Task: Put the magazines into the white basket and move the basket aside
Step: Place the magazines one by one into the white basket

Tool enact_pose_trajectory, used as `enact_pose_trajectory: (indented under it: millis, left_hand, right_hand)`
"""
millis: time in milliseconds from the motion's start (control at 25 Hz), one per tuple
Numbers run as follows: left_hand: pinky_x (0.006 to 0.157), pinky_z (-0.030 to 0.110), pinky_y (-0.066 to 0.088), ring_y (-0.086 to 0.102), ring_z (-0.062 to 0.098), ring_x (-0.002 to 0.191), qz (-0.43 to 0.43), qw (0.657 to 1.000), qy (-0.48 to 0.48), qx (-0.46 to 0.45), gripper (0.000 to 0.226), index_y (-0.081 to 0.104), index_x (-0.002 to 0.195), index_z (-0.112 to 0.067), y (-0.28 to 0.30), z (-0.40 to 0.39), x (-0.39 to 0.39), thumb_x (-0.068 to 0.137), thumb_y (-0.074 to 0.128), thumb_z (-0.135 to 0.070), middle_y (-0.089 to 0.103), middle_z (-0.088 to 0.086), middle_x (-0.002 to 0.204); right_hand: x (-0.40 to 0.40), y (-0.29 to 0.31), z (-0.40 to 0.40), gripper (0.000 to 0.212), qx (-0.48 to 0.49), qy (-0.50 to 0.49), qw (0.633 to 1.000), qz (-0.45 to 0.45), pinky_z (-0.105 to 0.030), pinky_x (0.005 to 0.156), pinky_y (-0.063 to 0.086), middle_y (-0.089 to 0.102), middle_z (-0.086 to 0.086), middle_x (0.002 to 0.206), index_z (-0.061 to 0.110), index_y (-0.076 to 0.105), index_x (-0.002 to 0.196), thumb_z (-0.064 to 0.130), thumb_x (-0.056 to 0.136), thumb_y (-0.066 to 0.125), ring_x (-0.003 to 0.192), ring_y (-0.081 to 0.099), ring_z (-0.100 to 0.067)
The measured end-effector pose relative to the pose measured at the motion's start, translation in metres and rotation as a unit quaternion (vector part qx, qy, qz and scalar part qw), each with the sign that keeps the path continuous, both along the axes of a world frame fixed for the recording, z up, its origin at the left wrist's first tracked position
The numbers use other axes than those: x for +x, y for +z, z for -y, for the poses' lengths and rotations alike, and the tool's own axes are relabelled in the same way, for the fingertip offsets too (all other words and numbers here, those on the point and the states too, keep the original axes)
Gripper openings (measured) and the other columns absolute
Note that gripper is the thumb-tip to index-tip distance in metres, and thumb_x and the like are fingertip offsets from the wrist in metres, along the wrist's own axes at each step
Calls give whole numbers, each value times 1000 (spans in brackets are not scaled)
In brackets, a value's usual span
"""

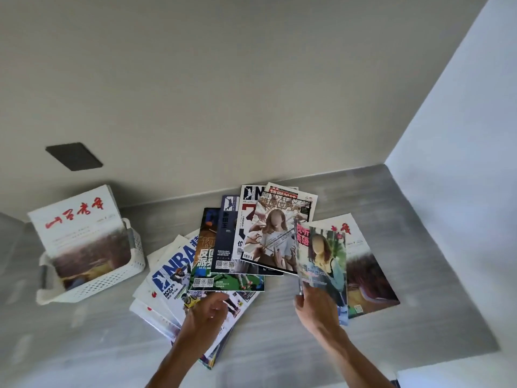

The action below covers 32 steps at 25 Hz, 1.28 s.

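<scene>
A white perforated basket (pixel 112 278) stands at the left of the grey counter, with a white magazine with red characters (pixel 78 228) upright inside it. Several magazines (pixel 223 256) lie fanned out across the middle of the counter. My right hand (pixel 316 306) grips the lower edge of a small magazine with a woman on its cover (pixel 324 259), lifted and tilted above another white magazine (pixel 366 275) that lies flat at the right. My left hand (pixel 209 309) hovers with loosely curled fingers over the NBA magazine (pixel 173 270), holding nothing.
The grey counter (pixel 279 345) ends in a wall behind and a white side wall (pixel 461 135) at the right. A dark square plate (pixel 74 156) sits on the back wall above the basket. Bare counter lies in front of the basket.
</scene>
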<state>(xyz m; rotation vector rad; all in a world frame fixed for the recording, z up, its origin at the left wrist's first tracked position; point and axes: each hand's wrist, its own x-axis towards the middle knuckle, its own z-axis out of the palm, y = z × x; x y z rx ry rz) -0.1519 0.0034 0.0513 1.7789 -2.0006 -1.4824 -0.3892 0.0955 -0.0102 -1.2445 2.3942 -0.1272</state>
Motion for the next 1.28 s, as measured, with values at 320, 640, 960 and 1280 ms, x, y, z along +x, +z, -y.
enact_pose_trajectory:
  millis: [320, 640, 960, 1280]
  left_hand:
    - [91, 42, 56, 62, 24, 110, -76, 990, 113, 36, 66, 49, 131, -26, 36, 30, 17, 75, 62, -59, 60, -8, 119]
    - [58, 33, 45, 57, 19, 63, -189, 943, 276, -7, 35, 65, 103, -16, 25, 73, 162, 82, 53, 10, 67, 9, 76]
    - [94, 51, 53, 64, 43, 107, -316, 904, 288, 12, 35, 60, 121, -2, 40, 132, 273, 92, 57, -23, 68, 22, 115]
    - [68, 26, 53, 66, 17, 81, -223, 930, 270, -114, 27, 69, 95, -20, 57, 248, 341, 86, 59, 4, 74, 9, 95]
  right_hand:
    - [147, 71, 34, 21, -148, 192, 960, 143, -36, 58, 44, 72, -8, 79, 22, 62, 93, 35, 92, 46, 76, 68, -28]
    - [228, 89, 89, 28, -122, 163, 911, 359, -27, 74, 59, 71, 11, 113, 44, 54, 123, 42, 96, 52, 78, 68, 7]
    - [274, 65, 191, 39, 46, -94, 837, 537, -25, 45, 44, 71, -4, 78, 11, 70, 110, 23, 73, 79, 54, 56, -14]
    - [340, 116, 314, 10, -179, -119, 866, 450, -29, 61, 58, 75, -4, 84, 15, 67, 93, 6, 88, 65, 68, 68, -15]
